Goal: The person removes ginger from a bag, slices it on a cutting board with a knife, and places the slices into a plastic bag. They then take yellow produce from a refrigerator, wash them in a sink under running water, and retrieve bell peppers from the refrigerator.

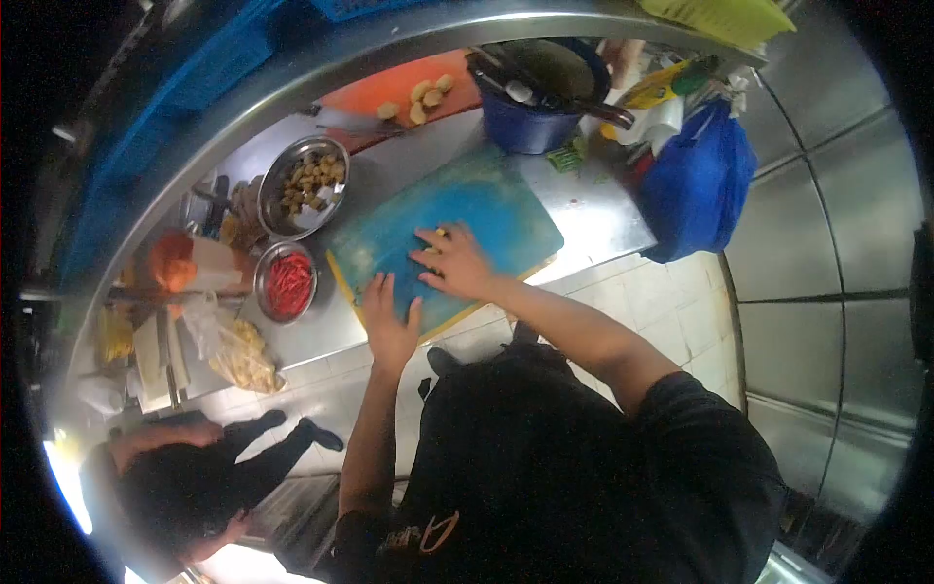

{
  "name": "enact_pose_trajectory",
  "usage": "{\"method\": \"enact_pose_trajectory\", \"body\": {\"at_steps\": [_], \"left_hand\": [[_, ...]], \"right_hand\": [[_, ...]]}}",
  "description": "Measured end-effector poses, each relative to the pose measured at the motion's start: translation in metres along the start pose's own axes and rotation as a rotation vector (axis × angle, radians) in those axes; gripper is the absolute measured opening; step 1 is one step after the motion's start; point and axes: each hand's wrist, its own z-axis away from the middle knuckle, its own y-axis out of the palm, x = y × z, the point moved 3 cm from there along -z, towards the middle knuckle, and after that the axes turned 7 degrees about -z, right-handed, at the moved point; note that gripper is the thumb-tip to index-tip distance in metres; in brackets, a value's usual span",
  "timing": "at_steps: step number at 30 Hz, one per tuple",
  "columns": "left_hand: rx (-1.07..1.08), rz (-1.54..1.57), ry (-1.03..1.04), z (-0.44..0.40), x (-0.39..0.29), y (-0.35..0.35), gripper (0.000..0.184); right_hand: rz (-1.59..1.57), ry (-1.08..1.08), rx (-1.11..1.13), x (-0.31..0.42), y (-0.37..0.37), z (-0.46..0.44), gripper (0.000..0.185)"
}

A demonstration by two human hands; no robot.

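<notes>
A blue cutting board (486, 209) lies at an angle on the steel counter, with a yellowish edge under its near side. My right hand (455, 263) rests over the middle of the board, fingers spread, with small yellowish pieces (441, 234) by its fingertips. My left hand (391, 326) lies at the board's near left edge, its fingers extended and thumb apart, and nothing shows in it. To the left stand a steel bowl of brown chunks (313, 183) and a smaller steel bowl of red strips (289, 283).
Behind the board are a dark blue pot (533, 127) with pans in it and an orange board (375, 92) with pale round pieces. A blue bag (699, 185) hangs at the right. Another person (185, 477) is at the lower left, near a plastic bag (238, 355).
</notes>
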Motion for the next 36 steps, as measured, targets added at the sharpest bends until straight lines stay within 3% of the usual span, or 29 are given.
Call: {"method": "enact_pose_trajectory", "body": {"at_steps": [2,6,8,9,11,13,18,20,23,25,28,31,33,36], "left_hand": [[-0.006,0.051,-0.015,-0.01,-0.005,0.0,0.062],[0.009,0.013,0.019,-0.033,-0.025,0.008,0.066],[0.013,-0.02,0.062,-0.046,-0.039,0.01,0.067],[0.015,-0.045,0.097,-0.052,-0.048,0.011,0.067],[0.026,-0.082,0.153,-0.062,-0.061,0.019,0.067],[0.042,-0.104,0.2,-0.072,-0.068,0.031,0.066],[0.075,0.013,0.216,-0.076,-0.039,0.062,0.049],[0.008,0.09,0.193,-0.074,-0.037,0.056,0.042],[-0.086,0.184,0.119,-0.072,-0.04,0.034,0.035],[-0.072,0.22,0.141,-0.072,-0.03,0.038,0.035],[-0.011,0.199,0.226,-0.077,-0.022,0.045,0.036],[0.012,0.259,0.201,-0.081,-0.023,0.043,0.032],[-0.01,0.294,0.194,-0.082,-0.022,0.045,0.028],[-0.038,0.306,0.202,-0.082,-0.022,0.044,0.024]], "right_hand": [[-0.001,-0.002,-0.077,0.003,-0.023,0.0,0.036],[-0.596,0.332,-0.29,-0.039,-0.065,0.024,0.032],[-1.336,0.648,-0.509,-0.074,-0.097,0.046,0.039],[-1.558,0.666,-0.671,-0.082,-0.124,0.048,0.05],[-1.741,0.386,-0.767,-0.09,-0.175,0.042,0.053],[-1.758,0.284,-0.733,-0.094,-0.207,0.03,0.053],[-1.721,0.568,-0.56,-0.115,-0.227,-0.006,0.043],[-1.697,0.641,-0.596,-0.099,-0.237,-0.001,0.032],[-1.586,0.6,-0.564,-0.051,-0.251,0.033,0.031],[-1.422,0.596,-0.524,-0.015,-0.246,0.06,0.04],[-1.088,0.752,-0.476,0.03,-0.224,0.094,0.082],[-1.121,0.812,-0.287,0.044,-0.187,0.125,0.097],[-1.265,0.896,-0.384,0.045,-0.158,0.141,0.083],[-1.249,0.889,-0.277,0.032,-0.132,0.143,0.067]]}}
